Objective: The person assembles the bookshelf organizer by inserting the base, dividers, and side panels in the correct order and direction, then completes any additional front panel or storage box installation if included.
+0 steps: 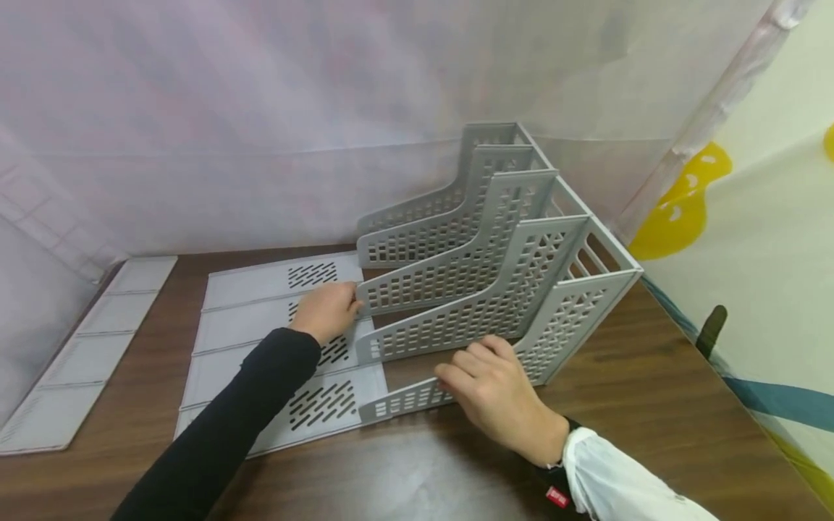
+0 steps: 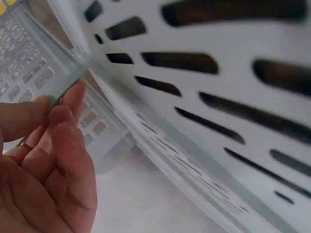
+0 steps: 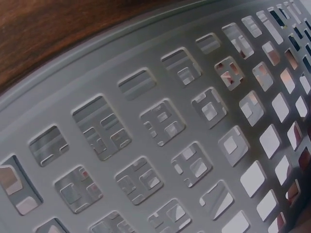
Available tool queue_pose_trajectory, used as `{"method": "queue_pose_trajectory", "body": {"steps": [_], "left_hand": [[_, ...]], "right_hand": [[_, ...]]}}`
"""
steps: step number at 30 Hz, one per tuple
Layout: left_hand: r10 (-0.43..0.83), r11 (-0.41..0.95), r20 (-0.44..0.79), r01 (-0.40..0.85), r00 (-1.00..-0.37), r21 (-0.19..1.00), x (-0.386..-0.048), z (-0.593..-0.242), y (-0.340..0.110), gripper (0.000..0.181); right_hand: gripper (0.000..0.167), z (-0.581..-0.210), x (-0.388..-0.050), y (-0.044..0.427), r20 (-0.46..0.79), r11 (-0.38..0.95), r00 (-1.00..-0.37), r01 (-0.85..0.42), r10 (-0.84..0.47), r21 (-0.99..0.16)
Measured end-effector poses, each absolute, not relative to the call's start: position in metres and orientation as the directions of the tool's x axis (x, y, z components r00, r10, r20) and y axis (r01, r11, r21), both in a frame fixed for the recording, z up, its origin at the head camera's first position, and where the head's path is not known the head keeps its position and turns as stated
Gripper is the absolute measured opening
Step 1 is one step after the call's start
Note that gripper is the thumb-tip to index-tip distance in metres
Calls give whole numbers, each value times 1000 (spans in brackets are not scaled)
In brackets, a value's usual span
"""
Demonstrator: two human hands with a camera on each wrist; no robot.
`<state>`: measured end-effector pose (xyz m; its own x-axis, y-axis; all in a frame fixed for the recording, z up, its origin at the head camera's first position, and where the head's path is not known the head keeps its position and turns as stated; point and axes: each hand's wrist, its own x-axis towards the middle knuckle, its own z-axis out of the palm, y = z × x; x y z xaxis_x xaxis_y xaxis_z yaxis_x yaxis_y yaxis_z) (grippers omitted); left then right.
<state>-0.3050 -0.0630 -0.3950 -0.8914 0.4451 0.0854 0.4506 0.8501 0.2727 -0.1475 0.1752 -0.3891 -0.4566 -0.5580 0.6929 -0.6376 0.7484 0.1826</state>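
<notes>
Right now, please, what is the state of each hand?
Left hand: closed, pinching the middle divider.
Right hand: closed over the edge of the front panel.

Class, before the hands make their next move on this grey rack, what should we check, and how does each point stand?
1. Left hand pinching the middle divider: ok.
2. Right hand holding the nearest divider: ok.
3. All five dividers upright: ok.
4. Slotted panel flat on the table: ok.
5. Panel fastened to dividers: cannot tell.
6. Strip attached: not ok, lies apart at far left.
</notes>
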Motion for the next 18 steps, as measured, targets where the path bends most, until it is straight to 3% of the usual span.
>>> {"method": "queue_pose_trajectory", "body": {"steps": [14, 18], "left_hand": [[414, 888, 18, 408, -910, 211, -305, -391, -62, 18], [408, 884, 9, 397, -913, 248, -307, -392, -66, 21]], "right_hand": [[7, -387, -148, 172, 704, 748, -449, -640, -551, 177], [8, -389, -152, 170, 693, 753, -462, -634, -553, 177]]}}
